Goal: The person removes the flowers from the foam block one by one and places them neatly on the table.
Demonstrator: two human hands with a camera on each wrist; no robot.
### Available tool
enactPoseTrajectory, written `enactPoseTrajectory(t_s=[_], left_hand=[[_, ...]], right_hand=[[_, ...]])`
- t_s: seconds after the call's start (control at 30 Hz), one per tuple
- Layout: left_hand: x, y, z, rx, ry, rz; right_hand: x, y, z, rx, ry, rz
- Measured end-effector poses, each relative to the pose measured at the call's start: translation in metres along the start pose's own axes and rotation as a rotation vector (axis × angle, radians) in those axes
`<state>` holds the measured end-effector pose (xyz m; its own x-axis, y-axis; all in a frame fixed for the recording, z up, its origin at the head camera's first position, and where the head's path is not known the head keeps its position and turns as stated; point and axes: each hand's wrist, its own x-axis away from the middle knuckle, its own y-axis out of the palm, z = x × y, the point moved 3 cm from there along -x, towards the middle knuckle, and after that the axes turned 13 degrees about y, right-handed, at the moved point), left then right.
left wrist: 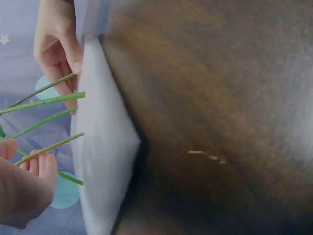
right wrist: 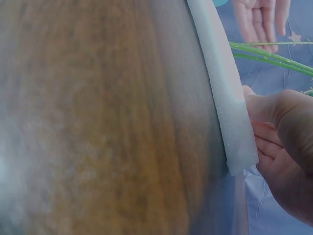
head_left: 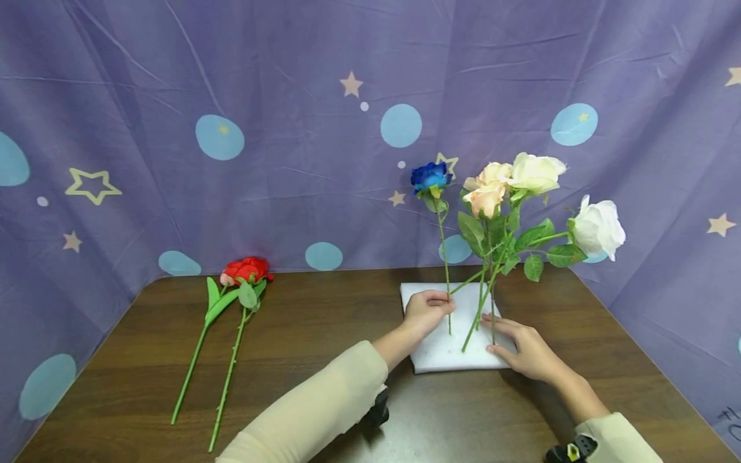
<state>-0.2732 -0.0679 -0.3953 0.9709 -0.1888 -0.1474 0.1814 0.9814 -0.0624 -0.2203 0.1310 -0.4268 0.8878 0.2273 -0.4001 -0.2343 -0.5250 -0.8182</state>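
A blue rose (head_left: 431, 178) stands with its stem in a white foam block (head_left: 429, 357). My left hand (head_left: 427, 313) is at that stem, which runs between thumb and fingers. In the left wrist view a gap shows between the thumb (left wrist: 7, 148) and the stem (left wrist: 53, 146); the fingers lie fairly straight beside it. My right hand (head_left: 531, 350) rests at the foam's right side, thumb and fingers spread around the stem nearest it. Peach roses (head_left: 486, 198), a cream rose (head_left: 537, 172) and a white rose (head_left: 599, 226) lean rightward above the block.
On the left of the brown wooden table (head_left: 324, 321) lie a red rose (head_left: 249, 269) and a pink flower (head_left: 226, 280) with long green leaves. A purple curtain (head_left: 301, 128) with stars and dots hangs behind the table. Leaves crowd the space above my right hand.
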Motion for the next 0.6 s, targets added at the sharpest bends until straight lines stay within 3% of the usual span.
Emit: enactPoseTrajectory(t_s=[0.2, 0.4, 0.6], left_hand=[[-0.008, -0.002, 0.019, 0.123, 0.113, 0.065], [-0.012, -0.002, 0.033, 0.298, 0.093, 0.112], [-0.012, -0.004, 0.043, 0.324, 0.121, 0.121]], right_hand=[[-0.001, 0.000, 0.001, -0.002, 0.000, -0.002], [-0.002, 0.001, 0.002, -0.002, -0.015, 0.006], [-0.001, 0.001, 0.001, -0.007, -0.016, 0.007]])
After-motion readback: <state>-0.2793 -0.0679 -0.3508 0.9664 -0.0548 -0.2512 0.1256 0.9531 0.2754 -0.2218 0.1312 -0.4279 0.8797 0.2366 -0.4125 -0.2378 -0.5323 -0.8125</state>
